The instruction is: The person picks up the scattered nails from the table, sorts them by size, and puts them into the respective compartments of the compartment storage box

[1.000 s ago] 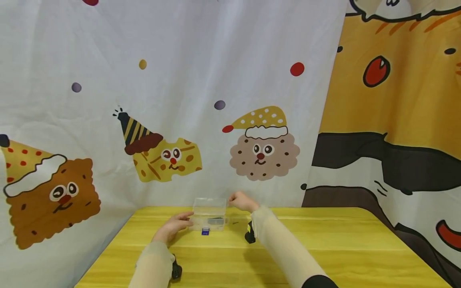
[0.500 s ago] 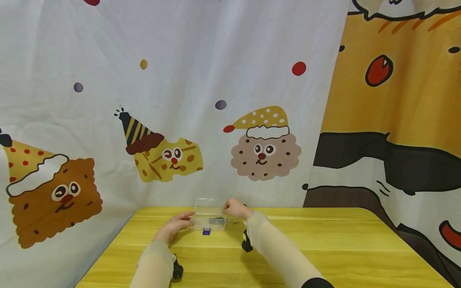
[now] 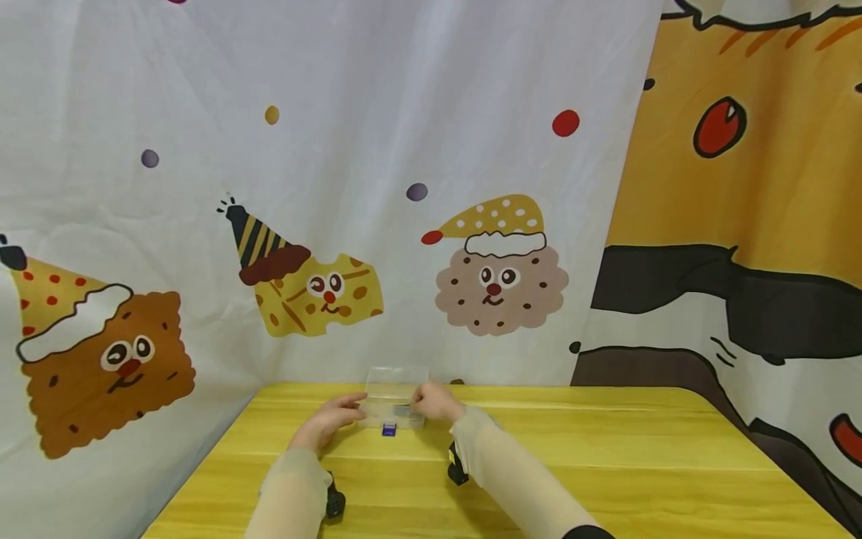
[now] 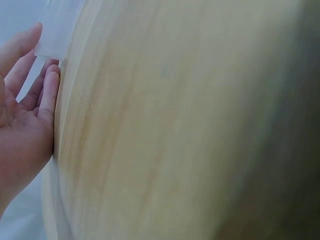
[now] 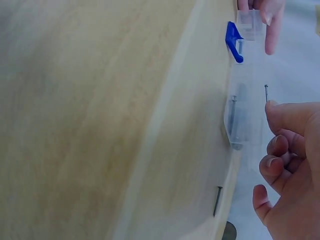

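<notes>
A clear plastic box [image 3: 380,414] with its lid [image 3: 387,376] raised stands near the table's back edge. The blue latch [image 5: 234,42] shows on its front side. My left hand [image 3: 328,421] rests at the box's left end, fingers loosely extended and touching it; in the left wrist view, the thumb and fingers [image 4: 49,95] lie about a box corner [image 4: 56,37]. Over the box's right part, my right hand [image 3: 438,403] pinches a thin nail [image 5: 266,93] between thumb and forefinger, head upward in the right wrist view. Inside the box lie nails [image 5: 232,115], partly blurred through the plastic.
Another nail [image 5: 217,201] lies on the wooden table [image 3: 606,457] just outside the box's right end. Behind the table hangs a printed curtain [image 3: 404,299]. A dark wrist device [image 3: 458,464] sits at the right wrist, and another [image 3: 334,501] at the left.
My right hand has moved left and down from beside the raised lid to over the box's right part. The left hand has stayed at the box's left end.
</notes>
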A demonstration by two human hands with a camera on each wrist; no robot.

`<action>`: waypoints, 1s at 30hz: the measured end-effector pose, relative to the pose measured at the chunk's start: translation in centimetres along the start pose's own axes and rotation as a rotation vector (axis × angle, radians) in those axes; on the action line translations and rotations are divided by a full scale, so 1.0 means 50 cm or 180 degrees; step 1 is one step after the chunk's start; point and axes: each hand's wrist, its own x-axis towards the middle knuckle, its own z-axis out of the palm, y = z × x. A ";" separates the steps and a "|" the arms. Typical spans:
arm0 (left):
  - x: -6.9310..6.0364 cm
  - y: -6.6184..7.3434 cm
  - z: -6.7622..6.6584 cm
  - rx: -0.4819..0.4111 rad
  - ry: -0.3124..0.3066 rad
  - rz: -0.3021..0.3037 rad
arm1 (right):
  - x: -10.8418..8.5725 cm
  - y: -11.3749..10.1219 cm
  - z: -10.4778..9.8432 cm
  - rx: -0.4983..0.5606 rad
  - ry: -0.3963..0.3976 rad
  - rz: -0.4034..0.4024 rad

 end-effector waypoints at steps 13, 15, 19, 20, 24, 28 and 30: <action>-0.002 0.005 0.003 -0.0015 0.0010 0.0023 | 0.005 0.008 0.011 0.0048 0.0078 0.0115; -0.005 0.004 0.002 0.0029 0.0029 0.0004 | 0.002 0.008 0.006 0.0133 0.0099 0.0062; -0.004 0.007 0.002 0.0092 0.0048 -0.0020 | -0.003 0.013 -0.016 0.0138 0.0192 0.0012; -0.004 0.009 0.003 0.0079 0.0056 -0.0032 | -0.005 0.015 -0.022 0.0094 0.0217 0.0016; -0.007 0.011 0.003 0.0083 0.0022 -0.0016 | -0.018 0.021 -0.044 0.0052 0.0296 0.0068; -0.006 0.009 0.003 0.0091 0.0011 0.0026 | -0.032 0.033 -0.059 0.0167 0.0327 0.0134; -0.002 0.005 0.003 0.0097 0.0051 0.0036 | -0.038 0.044 -0.063 0.0170 0.0345 0.0144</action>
